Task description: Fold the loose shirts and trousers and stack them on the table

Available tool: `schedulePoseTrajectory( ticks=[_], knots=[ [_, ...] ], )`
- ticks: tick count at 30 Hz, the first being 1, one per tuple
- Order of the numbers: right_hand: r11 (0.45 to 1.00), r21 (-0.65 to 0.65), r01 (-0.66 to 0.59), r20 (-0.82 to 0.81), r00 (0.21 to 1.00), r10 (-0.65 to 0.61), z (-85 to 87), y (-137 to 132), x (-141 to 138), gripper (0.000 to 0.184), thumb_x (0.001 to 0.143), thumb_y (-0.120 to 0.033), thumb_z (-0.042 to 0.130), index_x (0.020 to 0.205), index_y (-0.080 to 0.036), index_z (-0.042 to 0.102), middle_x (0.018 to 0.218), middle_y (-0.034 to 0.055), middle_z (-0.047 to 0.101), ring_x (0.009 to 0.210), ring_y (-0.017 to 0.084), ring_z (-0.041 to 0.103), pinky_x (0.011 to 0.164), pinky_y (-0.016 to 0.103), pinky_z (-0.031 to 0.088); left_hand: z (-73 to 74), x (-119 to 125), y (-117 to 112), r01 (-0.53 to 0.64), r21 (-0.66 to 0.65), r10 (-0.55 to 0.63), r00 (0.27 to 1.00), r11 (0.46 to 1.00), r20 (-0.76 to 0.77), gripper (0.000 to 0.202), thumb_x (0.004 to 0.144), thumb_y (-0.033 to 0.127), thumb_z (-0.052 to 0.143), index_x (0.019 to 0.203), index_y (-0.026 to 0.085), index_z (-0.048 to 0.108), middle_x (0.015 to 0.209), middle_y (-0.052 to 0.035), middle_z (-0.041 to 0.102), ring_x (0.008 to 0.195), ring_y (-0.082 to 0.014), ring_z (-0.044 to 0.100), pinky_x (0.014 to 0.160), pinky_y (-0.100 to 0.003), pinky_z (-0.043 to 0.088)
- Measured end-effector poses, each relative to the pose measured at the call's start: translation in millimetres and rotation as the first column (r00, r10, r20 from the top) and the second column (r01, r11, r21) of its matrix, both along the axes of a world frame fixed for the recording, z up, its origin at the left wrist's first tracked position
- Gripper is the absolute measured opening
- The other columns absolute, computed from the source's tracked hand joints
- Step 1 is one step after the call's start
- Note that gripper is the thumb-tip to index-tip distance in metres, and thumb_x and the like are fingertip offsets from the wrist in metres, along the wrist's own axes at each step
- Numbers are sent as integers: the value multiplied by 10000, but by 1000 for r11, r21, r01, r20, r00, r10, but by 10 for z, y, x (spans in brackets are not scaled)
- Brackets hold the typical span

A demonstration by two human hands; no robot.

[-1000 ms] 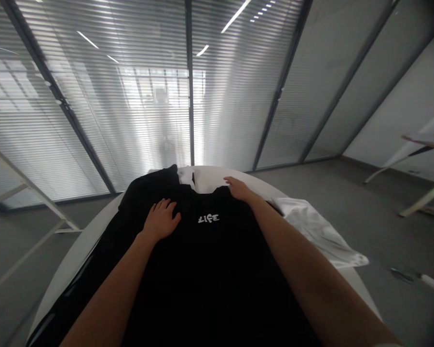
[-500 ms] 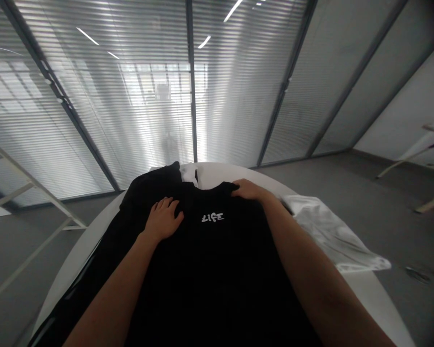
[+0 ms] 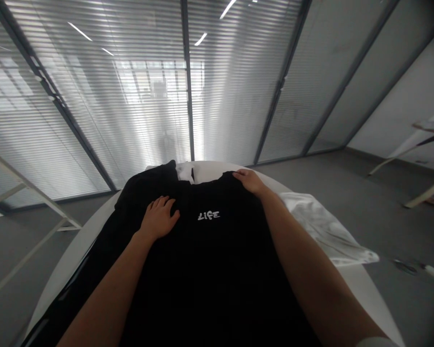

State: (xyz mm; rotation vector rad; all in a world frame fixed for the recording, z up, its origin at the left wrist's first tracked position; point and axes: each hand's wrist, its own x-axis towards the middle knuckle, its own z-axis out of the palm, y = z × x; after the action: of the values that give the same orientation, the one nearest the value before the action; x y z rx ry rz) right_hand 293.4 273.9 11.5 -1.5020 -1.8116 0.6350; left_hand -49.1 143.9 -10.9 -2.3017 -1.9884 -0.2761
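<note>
A black shirt with a small white print near its neckline lies spread over a round white table. My left hand rests flat on the shirt's left part, fingers spread and holding nothing. Up at the right of the neckline, my right hand pinches the shirt's shoulder edge between thumb and fingers. Black fabric lies bunched beyond my left hand; whether it belongs to the same shirt I cannot tell.
White cloth hangs over the table's right edge. Another white piece sits at the far edge. A pale metal frame stands at left. Glass panels with blinds rise behind the table. Furniture with pale legs is at right.
My right hand has lifted slightly up and away with the shirt's shoulder edge, pulling the neckline a little wider. My left hand stays flat on the shirt. The view has shifted slightly.
</note>
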Motion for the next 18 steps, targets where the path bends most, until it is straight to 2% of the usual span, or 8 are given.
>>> schedulePoseTrajectory(
  ticks=[3, 5, 7, 10, 12, 14, 16, 18],
  knots=[
    [986, 91, 142, 85, 985, -150, -103, 36, -97, 308, 860, -347, 469, 1025, -166, 656, 994, 64, 691, 926, 195, 608, 861, 304, 439, 6, 0, 5, -3, -4, 3, 1000, 1000, 6, 536, 897, 474, 372, 1333, 197, 515, 1418, -104, 471, 1343, -287, 365, 1087, -460, 287],
    [976, 94, 195, 206, 956, -210, -144, 29, -148, 327, 856, -343, 490, 1112, -201, 634, 1106, 68, 672, 1028, 223, 590, 930, 359, 415, 13, -1, 10, -4, -15, 4, 1000, 1000, 12, 534, 895, 477, 377, 1331, 203, 516, 1421, -102, 469, 1344, -288, 362, 1087, -461, 286],
    [987, 1, 159, 365, 919, -148, -135, 15, -139, 338, 853, -374, 513, 1139, -245, 637, 1175, 63, 654, 1097, 265, 568, 971, 426, 388, 21, -2, 11, -4, -23, 5, 1000, 1000, 21, 527, 892, 476, 385, 1327, 210, 519, 1424, -101, 467, 1344, -285, 363, 1087, -462, 285],
    [984, -133, 115, 489, 872, -36, -23, 6, 33, 333, 893, -352, 459, 1151, -264, 652, 1224, 64, 638, 1148, 269, 549, 992, 422, 379, 33, -1, 8, -7, -23, 7, 1000, 1000, 29, 519, 886, 472, 399, 1316, 213, 526, 1418, -100, 474, 1339, -278, 371, 1084, -454, 289],
    [977, -128, 173, 512, 855, -85, 75, -3, 221, 372, 907, -300, 415, 1206, -230, 626, 1262, 96, 611, 1182, 277, 530, 1002, 434, 371, 38, 1, 6, -7, -23, 8, 1000, 1000, 22, 515, 884, 470, 402, 1309, 211, 532, 1410, -99, 481, 1333, -276, 379, 1080, -447, 295],
    [959, -120, 257, 537, 829, -155, 140, -30, 405, 409, 887, -278, 430, 1251, -192, 597, 1287, 141, 584, 1200, 320, 513, 1003, 504, 353, 38, 3, 5, -7, -23, 7, 1000, 1000, 16, 514, 885, 469, 400, 1307, 211, 534, 1409, -97, 481, 1329, -274, 383, 1078, -442, 300],
    [946, -133, 295, 558, 812, -174, 148, -81, 529, 426, 838, -290, 514, 1240, -187, 605, 1261, 156, 596, 1181, 340, 525, 988, 524, 362, 31, 2, 8, -7, -20, 7, 1000, 1000, 13, 513, 886, 471, 396, 1310, 215, 531, 1414, -94, 476, 1333, -273, 379, 1081, -441, 297],
    [949, -159, 270, 562, 816, -138, 108, -142, 575, 431, 774, -313, 606, 1188, -196, 641, 1191, 147, 637, 1130, 327, 561, 964, 481, 398, 20, 0, 11, -7, -13, 8, 1000, 1000, 9, 517, 886, 473, 394, 1313, 213, 527, 1413, -95, 476, 1333, -275, 378, 1082, -442, 294]
  ],
)
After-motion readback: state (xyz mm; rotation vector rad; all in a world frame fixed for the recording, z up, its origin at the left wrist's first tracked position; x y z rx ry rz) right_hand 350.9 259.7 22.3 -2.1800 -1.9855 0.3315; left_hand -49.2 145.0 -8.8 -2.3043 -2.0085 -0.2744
